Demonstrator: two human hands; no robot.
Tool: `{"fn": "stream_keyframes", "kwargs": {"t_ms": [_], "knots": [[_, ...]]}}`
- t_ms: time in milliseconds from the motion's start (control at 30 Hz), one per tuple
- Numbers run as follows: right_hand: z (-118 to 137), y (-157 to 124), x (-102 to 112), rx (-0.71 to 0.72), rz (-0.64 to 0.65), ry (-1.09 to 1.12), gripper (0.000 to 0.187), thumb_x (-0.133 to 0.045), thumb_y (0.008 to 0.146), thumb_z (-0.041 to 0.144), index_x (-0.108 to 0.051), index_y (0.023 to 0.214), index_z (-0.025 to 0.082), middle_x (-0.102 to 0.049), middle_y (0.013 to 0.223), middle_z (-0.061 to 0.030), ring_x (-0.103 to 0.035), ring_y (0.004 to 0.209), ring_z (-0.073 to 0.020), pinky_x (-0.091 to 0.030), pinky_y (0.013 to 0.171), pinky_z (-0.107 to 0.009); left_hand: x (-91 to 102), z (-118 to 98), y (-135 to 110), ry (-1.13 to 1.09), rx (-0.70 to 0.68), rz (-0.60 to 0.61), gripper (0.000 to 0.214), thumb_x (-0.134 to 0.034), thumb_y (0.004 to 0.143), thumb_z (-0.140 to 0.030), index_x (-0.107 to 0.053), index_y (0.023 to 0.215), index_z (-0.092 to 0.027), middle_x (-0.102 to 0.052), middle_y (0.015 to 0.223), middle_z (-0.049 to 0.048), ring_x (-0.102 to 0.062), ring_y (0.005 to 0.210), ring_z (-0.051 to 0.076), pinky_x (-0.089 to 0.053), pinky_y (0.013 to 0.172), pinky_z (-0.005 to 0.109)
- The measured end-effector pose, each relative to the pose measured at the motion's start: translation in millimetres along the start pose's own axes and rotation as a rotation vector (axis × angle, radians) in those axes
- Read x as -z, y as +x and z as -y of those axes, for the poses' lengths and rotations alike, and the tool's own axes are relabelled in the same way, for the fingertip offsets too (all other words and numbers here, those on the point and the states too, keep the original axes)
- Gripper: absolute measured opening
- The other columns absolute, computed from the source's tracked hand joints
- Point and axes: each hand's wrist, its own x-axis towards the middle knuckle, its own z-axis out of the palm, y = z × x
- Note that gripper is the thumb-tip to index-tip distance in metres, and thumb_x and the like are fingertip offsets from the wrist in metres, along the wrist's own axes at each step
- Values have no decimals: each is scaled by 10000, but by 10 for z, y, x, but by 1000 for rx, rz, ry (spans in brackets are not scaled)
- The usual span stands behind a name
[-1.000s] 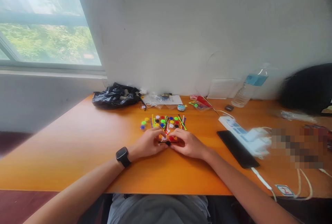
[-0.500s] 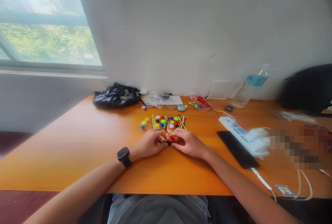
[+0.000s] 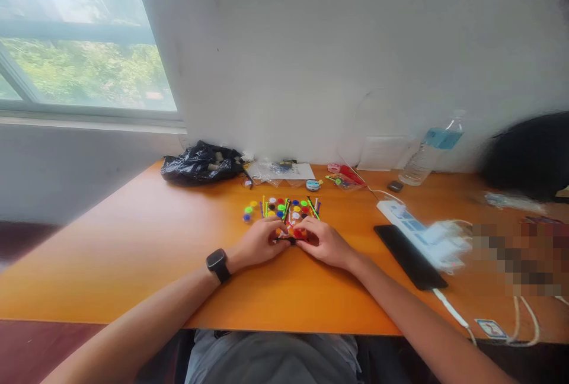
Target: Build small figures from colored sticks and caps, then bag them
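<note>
My left hand (image 3: 258,243) and my right hand (image 3: 322,242) rest together on the orange table (image 3: 133,253), fingertips meeting. Both pinch a small piece (image 3: 288,240) made of a thin black stick with a black hub; a red disc (image 3: 297,233) sits by it under my right fingers. Just beyond the hands lies a cluster of small coloured discs and thin coloured sticks (image 3: 284,208). A black smartwatch (image 3: 217,264) is on my left wrist.
A black plastic bag (image 3: 200,162) and clear packets with paper (image 3: 280,170) lie by the wall. A water bottle (image 3: 429,150), white power strip (image 3: 406,218), black phone (image 3: 409,255) and cables sit to the right. A dark rounded object (image 3: 528,156) is at far right.
My hands have drawn closer together over the small black piece, so less of the stick shows. The view shifted slightly.
</note>
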Motion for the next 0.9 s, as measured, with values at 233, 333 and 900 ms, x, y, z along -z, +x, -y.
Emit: {"fn": "stream_keyframes", "kwargs": {"t_ms": [233, 333, 900], "knots": [[-3, -4, 11, 4, -3, 24, 250, -726, 924, 193, -714, 1165, 257, -694, 1076, -46, -668, 966, -211, -533, 889, -324, 1, 6, -10, -13, -7, -3, 87, -724, 905, -275, -702, 966, -217, -692, 957, 55, -664, 833, 193, -538, 782, 310], [-7, -8, 20, -6, -2, 31, 270, -736, 918, 207, -711, 1182, 258, -698, 1088, -50, -670, 965, -216, -536, 887, -329, 6, 2, -14, -15, -4, -7, 93, -717, 911, -278, -700, 982, -220, -693, 975, 56, -670, 841, 195, -538, 783, 311], [-66, 4, 52, -55, -61, 52, 227, -504, 1080, 299, -714, 1155, 255, -746, 1093, -60, -701, 994, -219, -533, 916, -340, 160, -114, -4, -9, 19, 14, 196, -500, 1022, -224, -690, 1067, -214, -698, 1019, 71, -651, 880, 204, -498, 785, 311]]}}
